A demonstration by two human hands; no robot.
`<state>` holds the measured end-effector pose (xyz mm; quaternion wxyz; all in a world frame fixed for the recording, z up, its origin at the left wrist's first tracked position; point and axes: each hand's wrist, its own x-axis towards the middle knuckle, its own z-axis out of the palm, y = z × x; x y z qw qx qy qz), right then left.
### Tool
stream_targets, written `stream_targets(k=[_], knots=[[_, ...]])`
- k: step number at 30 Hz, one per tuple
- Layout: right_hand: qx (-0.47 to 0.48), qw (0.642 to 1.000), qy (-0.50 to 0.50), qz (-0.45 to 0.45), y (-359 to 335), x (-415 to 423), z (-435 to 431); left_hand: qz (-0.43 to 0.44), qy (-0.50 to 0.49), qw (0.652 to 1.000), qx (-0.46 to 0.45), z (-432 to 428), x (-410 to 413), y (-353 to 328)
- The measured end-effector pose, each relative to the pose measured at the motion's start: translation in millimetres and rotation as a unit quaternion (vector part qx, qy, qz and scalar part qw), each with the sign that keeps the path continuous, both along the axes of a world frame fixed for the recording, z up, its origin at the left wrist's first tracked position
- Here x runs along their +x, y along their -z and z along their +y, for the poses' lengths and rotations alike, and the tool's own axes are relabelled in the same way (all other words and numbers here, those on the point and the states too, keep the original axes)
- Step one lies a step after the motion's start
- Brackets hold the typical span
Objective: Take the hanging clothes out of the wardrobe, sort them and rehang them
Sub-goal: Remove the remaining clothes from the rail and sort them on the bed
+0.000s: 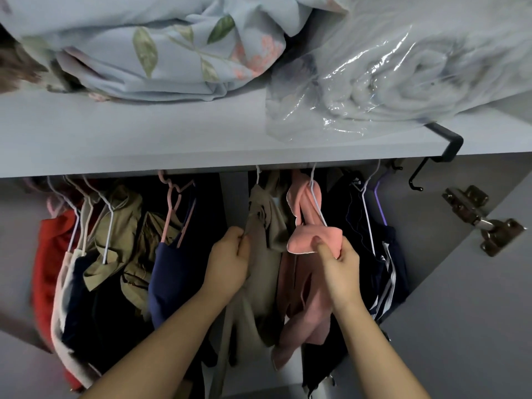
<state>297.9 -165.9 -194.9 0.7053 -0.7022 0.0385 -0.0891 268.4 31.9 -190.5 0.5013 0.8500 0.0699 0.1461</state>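
Left hand point(229, 259): pinched on beige garment point(263, 226)
Right hand point(339, 262): clamped on pink garment point(312, 240)
Advice: lift each hanger hook clear of rail — avoid tugging cloth; neighbours snag

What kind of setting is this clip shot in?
Most likely the inside of a home wardrobe: clothes on wire hangers fill the space under a shelf that holds folded floral bedding, and a door hinge shows at the right.
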Motion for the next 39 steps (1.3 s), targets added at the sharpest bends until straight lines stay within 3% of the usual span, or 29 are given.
stream_targets(k=[8, 16, 20, 25, 39], knots=[[-0.015, 0.999, 0.034, -0.012, -5.9, -21.6, 0.2, 0.005, 0.010, 1.000, -0.021, 0.3, -15.5, 2.1], [0.008, 0.997, 0.081, 0.009, -1.2, -82.0, 16.6, -0.016, 0.057, 0.998, 0.035, -11.9, -59.9, 23.9], [0.050, 0.993, 0.104, 0.027, 3.0, -115.7, 32.9, -0.013, 0.088, 0.996, 0.014, -24.8, -76.5, 35.8], [0.018, 0.991, 0.115, 0.063, 15.2, -139.9, 53.0, 0.015, 0.095, 0.995, -0.003, -45.2, -96.4, 37.2], [0.008, 0.995, -0.030, 0.091, 17.3, -184.8, 49.0, 0.068, -0.018, 0.998, 0.000, -71.4, -163.1, 31.1]])
